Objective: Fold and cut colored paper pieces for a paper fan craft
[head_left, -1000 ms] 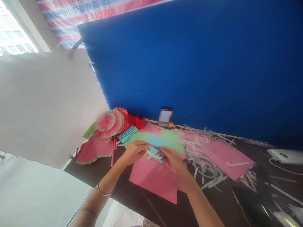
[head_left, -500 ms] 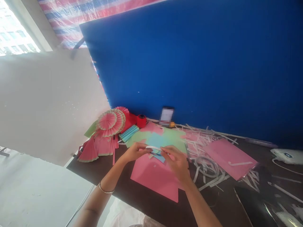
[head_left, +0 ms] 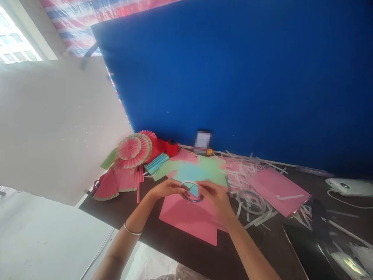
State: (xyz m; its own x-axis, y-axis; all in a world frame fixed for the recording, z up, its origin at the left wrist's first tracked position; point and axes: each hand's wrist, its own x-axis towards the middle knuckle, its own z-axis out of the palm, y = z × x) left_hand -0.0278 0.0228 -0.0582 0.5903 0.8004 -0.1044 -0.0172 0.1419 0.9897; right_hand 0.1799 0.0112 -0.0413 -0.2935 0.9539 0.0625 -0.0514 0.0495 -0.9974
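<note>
Between my two hands is a thin white roll of tape (head_left: 190,182), held up with its round opening facing me. The fingers of my left hand (head_left: 166,189) pinch its left edge. On the right edge, my right hand (head_left: 215,197) grips it with thumb and fingers. Below the roll lies a pink paper sheet (head_left: 186,223), and light blue and green paper (head_left: 214,167) lies behind it. Blue paper shows through the ring.
Pleated pink paper fans (head_left: 131,149) and a red round item (head_left: 171,147) sit at the back left. White strips, another tape ring (head_left: 251,202) and a pink packet (head_left: 279,190) are on the right. A blue panel (head_left: 233,77) stands behind the dark table (head_left: 140,223).
The roll of tape has tipped from nearly edge-on to showing its round opening. Both hands keep hold of it. The whole view has shifted slightly.
</note>
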